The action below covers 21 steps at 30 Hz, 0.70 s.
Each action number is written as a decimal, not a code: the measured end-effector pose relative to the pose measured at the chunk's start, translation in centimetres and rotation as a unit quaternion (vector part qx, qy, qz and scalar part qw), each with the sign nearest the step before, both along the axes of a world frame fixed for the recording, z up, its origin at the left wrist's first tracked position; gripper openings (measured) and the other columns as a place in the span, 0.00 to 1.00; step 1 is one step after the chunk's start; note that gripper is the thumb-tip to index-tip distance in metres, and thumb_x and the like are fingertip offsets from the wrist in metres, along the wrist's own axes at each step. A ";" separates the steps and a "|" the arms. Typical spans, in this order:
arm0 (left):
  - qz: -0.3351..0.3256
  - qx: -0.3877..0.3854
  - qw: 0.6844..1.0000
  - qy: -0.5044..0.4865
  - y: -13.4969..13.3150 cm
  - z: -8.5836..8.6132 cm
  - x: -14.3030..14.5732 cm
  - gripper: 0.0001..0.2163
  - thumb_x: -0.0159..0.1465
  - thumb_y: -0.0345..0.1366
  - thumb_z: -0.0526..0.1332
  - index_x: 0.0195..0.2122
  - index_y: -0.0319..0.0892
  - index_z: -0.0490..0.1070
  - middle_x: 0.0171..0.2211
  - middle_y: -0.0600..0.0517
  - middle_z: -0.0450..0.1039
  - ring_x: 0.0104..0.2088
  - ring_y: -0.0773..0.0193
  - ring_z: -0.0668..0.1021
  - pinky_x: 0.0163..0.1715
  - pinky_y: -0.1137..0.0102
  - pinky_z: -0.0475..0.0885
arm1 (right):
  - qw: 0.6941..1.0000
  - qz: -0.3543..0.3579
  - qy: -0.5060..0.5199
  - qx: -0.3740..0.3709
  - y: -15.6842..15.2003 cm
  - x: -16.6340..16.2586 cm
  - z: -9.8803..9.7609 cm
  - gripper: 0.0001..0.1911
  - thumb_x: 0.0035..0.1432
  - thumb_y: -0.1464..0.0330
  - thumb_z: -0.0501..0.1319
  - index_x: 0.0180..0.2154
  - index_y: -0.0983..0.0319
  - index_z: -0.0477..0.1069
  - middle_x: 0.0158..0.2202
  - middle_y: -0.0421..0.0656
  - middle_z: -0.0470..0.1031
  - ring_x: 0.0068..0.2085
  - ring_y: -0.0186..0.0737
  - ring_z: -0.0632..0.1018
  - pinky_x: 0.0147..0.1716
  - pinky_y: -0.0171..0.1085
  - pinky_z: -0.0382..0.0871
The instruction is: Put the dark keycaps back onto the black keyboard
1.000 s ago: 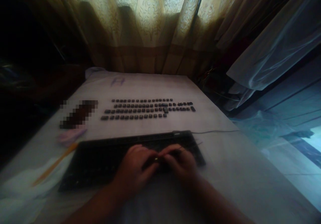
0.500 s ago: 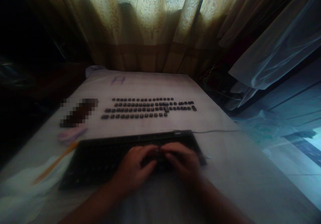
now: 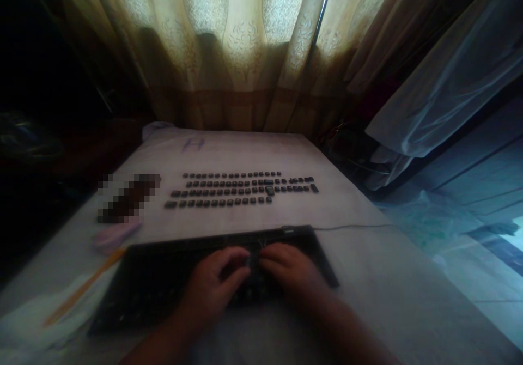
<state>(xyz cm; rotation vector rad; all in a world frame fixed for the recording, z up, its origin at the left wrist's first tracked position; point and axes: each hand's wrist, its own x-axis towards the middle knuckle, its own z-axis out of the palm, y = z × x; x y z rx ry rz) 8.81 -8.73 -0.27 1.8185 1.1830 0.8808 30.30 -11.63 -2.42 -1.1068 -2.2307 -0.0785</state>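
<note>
A black keyboard [image 3: 159, 269] lies on the white-covered table, its key area dark and hard to read. My left hand [image 3: 214, 280] is over the middle of it, thumb and forefinger closed in a pinch; a small greyish thing shows at the tips, too blurred to name. Just to the right, my right hand [image 3: 290, 269] rests over the keyboard with its fingers pressed together and pointing left. What its fingertips hold, if anything, is hidden. Beyond the keyboard, several rows of loose black keycaps [image 3: 229, 192] are laid out.
At the left are a pink cloth-like item [image 3: 116, 234], an orange stick-like tool [image 3: 84, 286] on white material, and a dark pixelated object [image 3: 128, 199]. A cable [image 3: 355, 226] runs off to the right. Curtains [image 3: 245, 54] hang behind the table.
My hands have parted slightly at the fingertips, where they were together over a small dark thing. The whole view has shifted, so the table sits lower. The keycap rows look unchanged.
</note>
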 end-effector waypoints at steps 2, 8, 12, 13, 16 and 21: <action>0.000 -0.010 1.000 -0.002 0.0 -0.1 0.0 0.09 0.56 0.37 0.64 0.38 0.47 0.78 0.34 0.52 0.81 0.34 0.61 0.81 0.39 0.67 0.77 | 0.999 -0.011 0.035 -0.006 -0.2 -0.2 0.1 0.13 0.64 0.75 0.54 0.44 0.62 0.76 0.41 0.49 0.80 0.42 0.43 0.80 0.42 0.42 0.77; -0.039 -0.041 0.998 -0.015 -0.1 -0.5 0.3 0.10 0.57 0.35 0.62 0.39 0.47 0.78 0.37 0.52 0.82 0.38 0.60 0.82 0.41 0.67 0.77 | 0.994 -0.017 0.104 -0.035 -0.6 -1.4 0.0 0.14 0.64 0.67 0.59 0.50 0.61 0.72 0.39 0.48 0.80 0.38 0.41 0.80 0.37 0.37 0.76; -0.062 -0.056 0.996 -0.021 -0.2 -0.2 0.3 0.09 0.58 0.35 0.61 0.39 0.47 0.78 0.36 0.53 0.82 0.37 0.61 0.83 0.40 0.68 0.78 | 0.993 -0.020 0.108 -0.033 -0.9 -2.4 0.5 0.11 0.63 0.70 0.58 0.47 0.61 0.75 0.37 0.48 0.80 0.35 0.40 0.80 0.35 0.36 0.75; -0.062 -0.050 0.997 -0.015 -0.2 -0.2 0.3 0.09 0.59 0.35 0.61 0.39 0.47 0.78 0.37 0.53 0.82 0.37 0.61 0.83 0.40 0.68 0.78 | 0.994 -0.018 0.105 -0.037 -0.9 -2.4 0.8 0.11 0.63 0.70 0.59 0.46 0.61 0.75 0.37 0.47 0.80 0.35 0.40 0.80 0.35 0.36 0.75; -0.048 0.011 0.999 0.018 -0.1 -0.3 -0.1 0.11 0.59 0.35 0.62 0.43 0.48 0.77 0.40 0.52 0.82 0.39 0.61 0.83 0.42 0.68 0.78 | 0.993 -0.017 0.099 -0.066 0.0 -1.6 2.3 0.10 0.59 0.71 0.60 0.43 0.60 0.76 0.35 0.46 0.81 0.35 0.41 0.80 0.35 0.36 0.74; -0.005 0.246 0.966 0.082 0.8 -1.0 -1.1 0.15 0.62 0.35 0.61 0.50 0.50 0.73 0.40 0.53 0.81 0.39 0.61 0.83 0.41 0.67 0.79 | 0.960 -0.178 0.133 -0.171 5.7 3.8 4.5 0.11 0.57 0.69 0.61 0.41 0.61 0.79 0.36 0.45 0.80 0.33 0.39 0.79 0.33 0.35 0.73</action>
